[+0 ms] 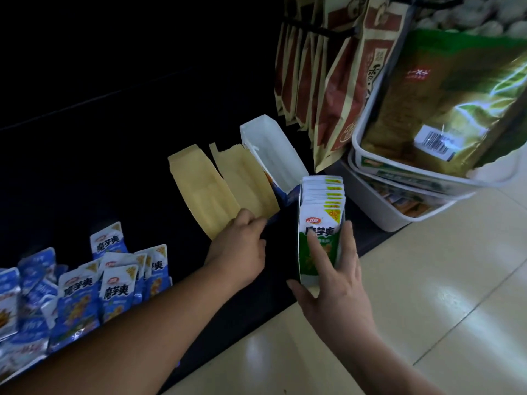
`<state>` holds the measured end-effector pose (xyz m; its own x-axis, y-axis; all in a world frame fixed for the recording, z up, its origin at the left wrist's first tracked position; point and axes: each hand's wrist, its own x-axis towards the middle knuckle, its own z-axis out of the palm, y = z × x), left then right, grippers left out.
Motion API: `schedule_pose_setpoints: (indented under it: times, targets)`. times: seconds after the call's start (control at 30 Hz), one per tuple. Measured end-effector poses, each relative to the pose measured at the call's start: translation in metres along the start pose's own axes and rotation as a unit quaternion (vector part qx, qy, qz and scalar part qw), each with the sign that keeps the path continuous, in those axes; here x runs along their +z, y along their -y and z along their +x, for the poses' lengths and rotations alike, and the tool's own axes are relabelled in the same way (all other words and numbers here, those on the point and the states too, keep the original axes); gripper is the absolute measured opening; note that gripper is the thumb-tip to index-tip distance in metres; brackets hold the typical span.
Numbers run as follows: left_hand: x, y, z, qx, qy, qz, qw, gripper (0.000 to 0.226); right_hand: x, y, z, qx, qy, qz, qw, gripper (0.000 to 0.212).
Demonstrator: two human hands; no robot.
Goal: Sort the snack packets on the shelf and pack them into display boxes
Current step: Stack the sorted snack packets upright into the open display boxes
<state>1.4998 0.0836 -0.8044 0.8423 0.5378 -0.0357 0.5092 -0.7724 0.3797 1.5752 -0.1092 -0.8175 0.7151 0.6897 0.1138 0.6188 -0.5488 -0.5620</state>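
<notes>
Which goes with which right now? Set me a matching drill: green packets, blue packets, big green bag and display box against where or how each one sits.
Things:
1. green packets
2. blue packets
3. big green bag
4. display box

Places or states:
A. standing in the white tub
B. loose pile on the dark shelf
C. lid open, left hand grips its edge
D. upright stack, right hand pressed against the front

Pairs: 1-D, 2-B, 3-A, 4-C
</notes>
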Motion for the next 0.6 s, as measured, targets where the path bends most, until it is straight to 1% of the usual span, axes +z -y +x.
schedule_pose_setpoints:
  times: [0.1,0.2,0.33,0.4,0.47,0.53,0.6]
  targets:
    - [0.0,0.013,-0.007,-0.006,0.011,0.007,1.0,0.053,0.003,-0.006,0.006,-0.011,-0.007,0.008,1.0,0.089]
    - [-0.006,0.018,-0.013,-0.002,0.015,-0.01,1.0,0.054,0.0,-0.012,0.014,-0.01,-0.016,0.021,1.0,0.088]
    - [-0.019,0.005,0.004,0.063,-0.02,-0.003,0.998,0.047,-0.005,-0.018,0.016,0.002,-0.039,0.062,0.997,0.088]
    - [-0.023,-0.009,0.027,0.082,-0.021,0.006,0.996,0.053,-0.005,-0.019,0.013,0.004,-0.035,0.062,0.997,0.088]
    - [-0.019,-0.023,0.05,0.089,0.015,0.025,0.996,0.064,-0.006,-0.019,0.012,0.01,-0.04,0.062,0.997,0.089]
    - [-0.014,-0.032,0.066,0.073,0.071,0.064,0.993,0.074,-0.007,-0.02,0.01,0.014,-0.042,0.061,0.997,0.089]
    - [-0.01,-0.035,0.075,0.057,0.088,0.082,0.991,0.075,-0.009,-0.021,0.009,0.014,-0.041,0.062,0.997,0.088]
